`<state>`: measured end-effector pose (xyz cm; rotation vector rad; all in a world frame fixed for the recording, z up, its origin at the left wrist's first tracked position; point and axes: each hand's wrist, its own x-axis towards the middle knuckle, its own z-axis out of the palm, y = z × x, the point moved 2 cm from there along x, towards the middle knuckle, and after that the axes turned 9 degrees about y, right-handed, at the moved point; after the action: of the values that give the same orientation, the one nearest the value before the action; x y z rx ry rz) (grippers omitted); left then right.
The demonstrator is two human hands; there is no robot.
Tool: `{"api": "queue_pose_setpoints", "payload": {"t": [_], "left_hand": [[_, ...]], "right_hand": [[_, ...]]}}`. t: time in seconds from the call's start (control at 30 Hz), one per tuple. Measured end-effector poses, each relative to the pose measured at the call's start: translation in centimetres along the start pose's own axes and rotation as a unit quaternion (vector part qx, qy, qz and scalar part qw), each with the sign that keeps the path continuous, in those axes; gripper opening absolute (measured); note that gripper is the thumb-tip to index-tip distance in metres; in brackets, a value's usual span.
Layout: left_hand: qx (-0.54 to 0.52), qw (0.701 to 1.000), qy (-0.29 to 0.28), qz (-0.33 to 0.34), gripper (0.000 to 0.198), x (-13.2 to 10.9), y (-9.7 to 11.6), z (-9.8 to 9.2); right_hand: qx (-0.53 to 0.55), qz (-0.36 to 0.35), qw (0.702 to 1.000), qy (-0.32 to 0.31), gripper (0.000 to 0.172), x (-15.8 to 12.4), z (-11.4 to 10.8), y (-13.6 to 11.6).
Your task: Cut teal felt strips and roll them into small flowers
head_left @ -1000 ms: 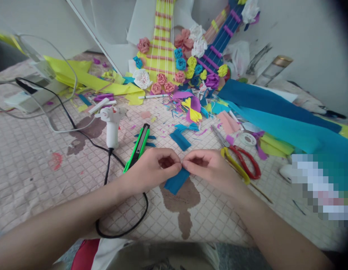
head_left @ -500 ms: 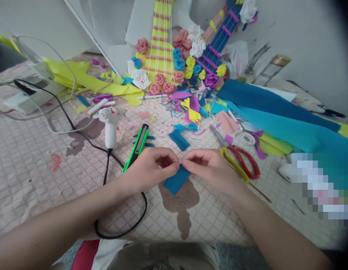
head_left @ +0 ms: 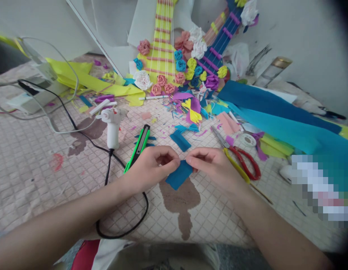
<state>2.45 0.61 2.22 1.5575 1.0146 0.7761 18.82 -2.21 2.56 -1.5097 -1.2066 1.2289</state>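
A small dark blue paper piece (head_left: 178,177) hangs between my hands above the quilted tablecloth. My left hand (head_left: 158,163) pinches its upper left edge with thumb and forefinger. At the upper right edge, my right hand (head_left: 209,163) grips it in the same way. Just beyond my fingers lies another blue strip (head_left: 180,141), next to a light blue fringed piece (head_left: 187,128). Left of my left hand is a green box cutter (head_left: 138,146). Scissors with red and yellow handles (head_left: 243,161) lie to the right of my right hand.
A white glue gun (head_left: 112,129) stands at the left, its black cord looping to the front edge. Behind, paper-flowered yellow (head_left: 162,48) and blue (head_left: 219,47) guitar shapes lean up. Blue crepe paper (head_left: 275,105) covers the right; a power strip (head_left: 30,99) is far left.
The blue paper piece has tilted and spread a little to the right between my fingers. My right hand has shifted slightly right. The whole view has moved slightly.
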Motion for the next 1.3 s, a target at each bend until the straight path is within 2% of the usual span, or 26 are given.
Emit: {"api": "queue_pose_setpoints", "payload": {"t": [0.13,0.27,0.37,0.43,0.5,0.6,0.7,0.8,0.9,1.0,1.07,1.2,1.3], "left_hand": [[-0.003,1.0,-0.004,0.019,0.014,0.0,0.2,0.0],[0.015,0.999,-0.03,0.026,0.015,-0.1,0.5,0.1],[0.009,0.999,0.011,0.034,0.017,0.0,0.5,-0.1],[0.01,0.997,0.05,0.052,0.017,0.1,0.6,-0.3],[0.035,0.996,0.058,0.063,0.016,0.2,0.7,-0.5],[0.076,0.995,-0.003,0.062,0.015,0.0,0.8,-0.4],[0.104,0.992,-0.051,0.06,0.015,-0.2,0.8,-0.1],[0.104,0.991,-0.044,0.065,0.015,-0.2,0.7,0.0],[0.075,0.995,-0.007,0.071,0.022,0.0,0.5,-0.1],[0.06,0.994,0.039,0.078,0.026,0.2,0.4,-0.4],[0.066,0.995,0.031,0.074,0.024,0.2,0.4,-0.4],[0.095,0.993,-0.025,0.071,0.024,-0.2,0.5,-0.2],[0.093,0.992,-0.027,0.078,0.024,-0.3,0.6,0.0]], "right_hand": [[0.021,0.0,1.0,0.014,0.01,0.0,-0.1,0.1],[0.096,0.007,0.993,0.071,0.012,0.4,-0.4,0.5],[0.139,0.018,0.986,0.092,0.013,0.8,-0.6,0.8],[0.128,0.005,0.989,0.078,0.014,0.7,-0.6,0.7],[0.081,-0.026,0.995,0.056,0.015,0.4,-0.5,0.3],[-0.001,-0.061,0.998,0.006,0.015,-0.2,-0.2,-0.2],[-0.042,-0.077,0.996,-0.032,0.007,-0.5,0.1,-0.2],[-0.024,-0.072,0.997,0.004,0.009,-0.2,0.0,0.1],[0.017,-0.045,0.998,0.052,0.013,0.2,-0.2,0.5],[0.028,-0.035,0.998,0.043,0.014,0.2,-0.2,0.5],[0.017,-0.036,0.999,0.024,0.014,0.0,0.0,0.3],[-0.009,-0.06,0.998,-0.011,0.011,-0.3,0.4,0.2],[0.0,-0.059,0.998,0.0,0.01,-0.2,0.3,0.5]]}}
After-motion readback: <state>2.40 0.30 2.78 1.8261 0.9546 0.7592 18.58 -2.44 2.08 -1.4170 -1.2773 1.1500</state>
